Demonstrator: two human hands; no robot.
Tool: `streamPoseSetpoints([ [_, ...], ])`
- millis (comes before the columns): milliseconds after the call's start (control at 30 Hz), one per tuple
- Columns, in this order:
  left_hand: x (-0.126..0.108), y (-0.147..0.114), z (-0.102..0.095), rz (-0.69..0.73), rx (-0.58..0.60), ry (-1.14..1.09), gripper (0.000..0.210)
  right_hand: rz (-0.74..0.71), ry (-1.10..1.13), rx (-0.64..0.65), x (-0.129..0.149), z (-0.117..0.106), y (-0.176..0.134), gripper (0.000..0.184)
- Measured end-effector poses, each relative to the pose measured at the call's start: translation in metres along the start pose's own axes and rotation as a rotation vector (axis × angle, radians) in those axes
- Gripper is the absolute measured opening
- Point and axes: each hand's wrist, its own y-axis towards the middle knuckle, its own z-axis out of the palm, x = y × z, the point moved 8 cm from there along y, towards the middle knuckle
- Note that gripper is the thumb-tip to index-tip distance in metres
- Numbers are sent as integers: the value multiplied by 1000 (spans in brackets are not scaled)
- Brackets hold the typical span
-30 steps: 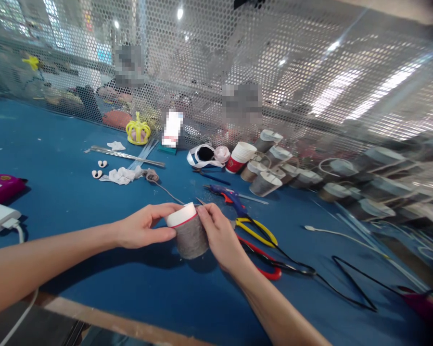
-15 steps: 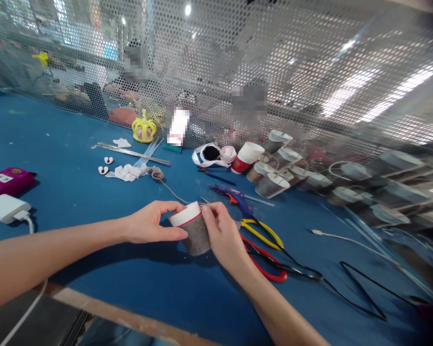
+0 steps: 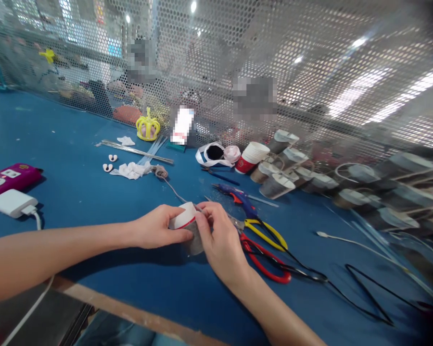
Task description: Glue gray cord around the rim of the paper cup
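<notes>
A paper cup (image 3: 185,217), its lower part wrapped in grey cord below a white band and a red line, lies tilted between my hands above the blue table. My left hand (image 3: 161,226) grips it from the left, thumb on the near side. At its right side my right hand (image 3: 219,235) has its fingers closed, pressing the grey cord (image 3: 173,188) against the cup. That cord runs back to a small grey bundle (image 3: 160,171). Just right of my right hand lie scissors (image 3: 265,234) with one yellow and one red handle; a glue gun (image 3: 238,198) is behind them.
Several grey-wrapped cups (image 3: 277,185) stand at the right, beside stacked white cups (image 3: 255,153). A purple power strip (image 3: 19,179) with a white charger (image 3: 12,203) sits left. Black cable (image 3: 364,293) crosses the right side. A perforated metal screen (image 3: 202,57) closes the back.
My right hand has shifted slightly left over the cup, its fingers more curled, covering more of the wrapped side. My left hand keeps its hold. The view has shifted a little.
</notes>
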Motion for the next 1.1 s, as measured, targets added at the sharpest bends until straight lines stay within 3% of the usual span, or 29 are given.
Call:
streamPoseSetpoints([
  [267,0,1,1,-9,43,-11,19,83,208,66,-15,6,-1,15],
  [533,0,-1,3,-48,53,-122,19,11,100,-1,-6,2,-1,14],
  [733,-1,1,3,-31,57,-218,18,-39,5,17,4,2,-2,13],
  [933,-1,1,3,-3,89,-147,14,61,227,65,-6,-4,7,11],
  [1100,-4,0,4,54,121,-138,12,105,340,115,-3,-15,34,8],
])
